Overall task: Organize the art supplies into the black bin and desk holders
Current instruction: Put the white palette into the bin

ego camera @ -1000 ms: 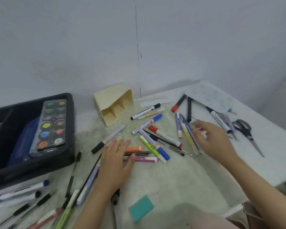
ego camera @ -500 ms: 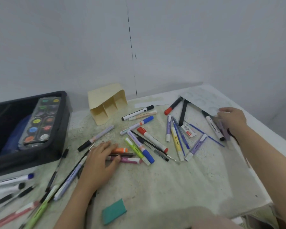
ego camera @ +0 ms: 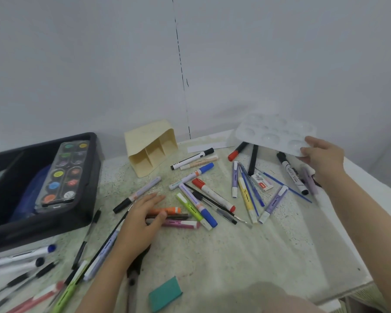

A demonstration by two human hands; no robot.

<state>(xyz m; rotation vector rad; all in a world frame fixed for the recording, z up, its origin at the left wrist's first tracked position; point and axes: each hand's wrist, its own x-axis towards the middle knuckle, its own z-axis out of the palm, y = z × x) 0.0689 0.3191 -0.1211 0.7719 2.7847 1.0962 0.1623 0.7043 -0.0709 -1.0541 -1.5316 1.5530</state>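
Observation:
My right hand (ego camera: 322, 159) grips the near edge of a white paint palette (ego camera: 273, 132) and holds it tilted above the table at the back right. My left hand (ego camera: 140, 220) lies flat, fingers straight, on markers at the centre left, touching an orange marker (ego camera: 167, 210) and a pink one (ego camera: 181, 224). The black bin (ego camera: 86, 199) stands at the left with a watercolour set (ego camera: 62, 175) leaning in it. A cream desk holder (ego camera: 150, 147) lies on its side by the wall. Several markers and pens (ego camera: 212, 195) are scattered between the two hands.
More pens and markers (ego camera: 20, 263) lie at the front left below the bin. A teal eraser (ego camera: 165, 293) sits near the front edge. A small staples box (ego camera: 262, 182) lies among the pens. The table's right edge (ego camera: 357, 222) runs close to my right forearm. A wall stands behind.
My right hand went from the pens in the middle to the back right, took hold of the white palette and has lifted it off the table. My left hand has stayed on the markers.

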